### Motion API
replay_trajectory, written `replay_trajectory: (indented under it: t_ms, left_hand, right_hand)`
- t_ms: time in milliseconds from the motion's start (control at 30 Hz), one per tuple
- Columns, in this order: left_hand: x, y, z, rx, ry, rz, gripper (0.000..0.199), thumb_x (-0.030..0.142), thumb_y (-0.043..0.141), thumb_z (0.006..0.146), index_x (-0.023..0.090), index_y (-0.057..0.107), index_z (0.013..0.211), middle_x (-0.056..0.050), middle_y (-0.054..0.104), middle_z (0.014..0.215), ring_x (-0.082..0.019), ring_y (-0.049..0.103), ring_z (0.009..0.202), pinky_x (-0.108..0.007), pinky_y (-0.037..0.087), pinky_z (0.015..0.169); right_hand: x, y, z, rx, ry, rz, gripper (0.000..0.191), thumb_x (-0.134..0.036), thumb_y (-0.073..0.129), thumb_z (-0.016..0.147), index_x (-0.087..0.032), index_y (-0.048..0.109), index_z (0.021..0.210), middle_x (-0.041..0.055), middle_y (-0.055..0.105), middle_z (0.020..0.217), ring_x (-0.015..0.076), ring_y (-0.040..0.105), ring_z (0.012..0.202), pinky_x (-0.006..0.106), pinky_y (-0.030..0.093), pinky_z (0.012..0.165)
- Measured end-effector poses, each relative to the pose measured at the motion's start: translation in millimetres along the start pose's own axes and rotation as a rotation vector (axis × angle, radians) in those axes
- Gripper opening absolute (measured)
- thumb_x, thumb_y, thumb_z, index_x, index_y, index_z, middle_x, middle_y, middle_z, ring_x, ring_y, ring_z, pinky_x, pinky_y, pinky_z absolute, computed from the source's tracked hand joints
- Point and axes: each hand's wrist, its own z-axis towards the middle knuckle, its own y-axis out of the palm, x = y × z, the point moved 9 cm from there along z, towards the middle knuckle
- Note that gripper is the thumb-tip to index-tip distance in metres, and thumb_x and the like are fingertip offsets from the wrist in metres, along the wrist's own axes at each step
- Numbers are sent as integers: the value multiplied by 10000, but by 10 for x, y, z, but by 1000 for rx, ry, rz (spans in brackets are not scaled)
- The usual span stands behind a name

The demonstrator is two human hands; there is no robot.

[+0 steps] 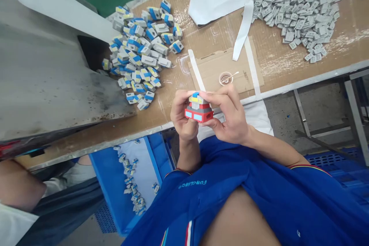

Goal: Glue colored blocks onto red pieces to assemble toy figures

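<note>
Between both hands, just over the table's near edge, is a small toy part (198, 112) with a red base, light-blue window panels and a grey, yellow and blue top. My left hand (184, 117) grips it from the left, thumb beneath and fingers at the top. From the right, my right hand (229, 113) pinches it, with the index finger on the top and the thumb near the base. Beyond the hands, a small cup (225, 78) with a thin white stick stands on a flat cardboard piece (211, 65) taped to the table.
Several grey, blue and yellow toy pieces (141, 52) lie heaped at left, beside a metal machine (43, 73). Small grey parts (302, 5) are piled at far right. A white sheet (216, 3) lies behind. Below left, a blue bin (109, 192) holds similar pieces near another person's arm (20, 184).
</note>
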Motion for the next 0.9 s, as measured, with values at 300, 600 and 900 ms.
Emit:
replay_trajectory:
  t_ms: [300,600,900]
  left_hand:
    - [-73,-21,-21,85,-17,23,520,686,867,837,344,831,1227,-15,698,998,-155,673,846,-274,566,759]
    - [-160,52,-129,56,-18,51,670,843,703,921,353,712,1377,-38,664,1121,-185,675,959,-323,587,829]
    - [-37,129,-15,-49,60,45,566,727,728,980,332,752,1385,-10,634,1040,-127,622,867,-242,516,744]
  right_hand:
    - [-2,-4,24,-2,-17,-90,299,-405,555,1158,-214,654,1366,106,690,1229,236,670,1059,428,642,911]
    - [93,-24,63,-31,100,9,449,-365,678,1107,-243,608,1534,69,628,1114,223,657,1012,423,680,899]
    - [191,4,-39,-14,140,13,435,-434,612,1131,-249,602,1525,53,572,1082,203,645,927,396,693,813]
